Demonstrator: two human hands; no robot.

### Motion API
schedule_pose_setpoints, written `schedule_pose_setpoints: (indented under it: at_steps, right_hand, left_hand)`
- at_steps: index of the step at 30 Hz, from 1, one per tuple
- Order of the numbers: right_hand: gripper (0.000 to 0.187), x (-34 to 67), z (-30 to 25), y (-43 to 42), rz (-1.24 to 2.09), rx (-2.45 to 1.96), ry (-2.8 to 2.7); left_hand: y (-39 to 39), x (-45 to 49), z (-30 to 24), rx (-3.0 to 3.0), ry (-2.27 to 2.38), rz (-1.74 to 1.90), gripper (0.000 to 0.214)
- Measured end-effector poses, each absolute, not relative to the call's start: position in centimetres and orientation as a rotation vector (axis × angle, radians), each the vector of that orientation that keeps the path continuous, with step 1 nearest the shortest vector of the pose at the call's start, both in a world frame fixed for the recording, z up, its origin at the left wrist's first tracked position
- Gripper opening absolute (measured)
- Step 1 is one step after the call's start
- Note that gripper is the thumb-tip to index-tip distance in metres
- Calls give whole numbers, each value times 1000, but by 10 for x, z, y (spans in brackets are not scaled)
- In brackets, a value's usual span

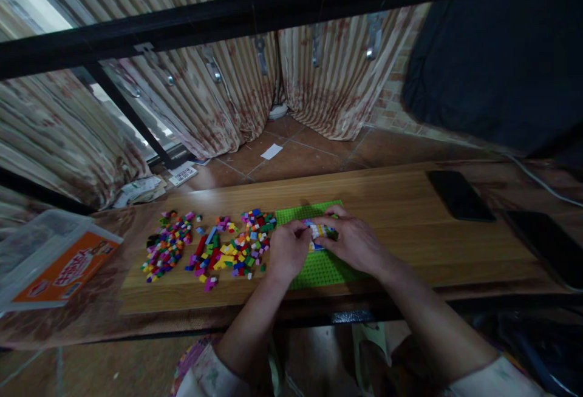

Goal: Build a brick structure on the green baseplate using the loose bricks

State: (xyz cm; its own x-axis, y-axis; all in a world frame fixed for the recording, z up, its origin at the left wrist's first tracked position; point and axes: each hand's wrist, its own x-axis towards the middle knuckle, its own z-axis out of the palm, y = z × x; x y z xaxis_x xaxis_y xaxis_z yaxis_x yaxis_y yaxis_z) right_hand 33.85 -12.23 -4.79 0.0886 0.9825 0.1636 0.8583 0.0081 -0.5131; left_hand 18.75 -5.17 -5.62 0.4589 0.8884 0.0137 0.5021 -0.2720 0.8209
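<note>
A green studded baseplate [319, 268] lies on the wooden board [410, 227] in front of me. Both hands rest over its middle. My left hand [286, 250] is curled, fingertips pinched at a small cluster of white, blue and yellow bricks [319, 231] on the plate. My right hand [353, 239] covers the cluster from the right, its fingers bent around it. To the left of the plate lies a heap of small coloured bricks [237, 245], and farther left a second heap [167, 246].
A clear plastic box with an orange label [59, 263] sits at the far left. Two dark phones [460, 195] [546, 245] lie on the right of the board. Behind are striped curtains, a tiled floor with paper scraps, and a black bar overhead.
</note>
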Motion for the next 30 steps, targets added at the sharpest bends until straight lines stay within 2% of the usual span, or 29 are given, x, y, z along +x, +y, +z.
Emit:
schedule_pose_setpoints:
  at_steps: [5, 14, 23, 30]
  right_hand:
    - [37, 340, -50, -121, 335, -1837, -1780]
    - [34, 347, -50, -121, 527, -1667, -1595]
    - [33, 363, -41, -128, 901, -1548, -1233]
    - [34, 367, -42, -134, 1097, -1451, -1173]
  left_hand:
    - [-52, 188, -54, 1894, 1179, 621, 17]
    - [-50, 191, -59, 1777, 1202, 658, 16]
    - [-52, 192, -60, 1743, 1167, 676, 18]
    - [-54, 187, -65, 1805, 1140, 686, 20]
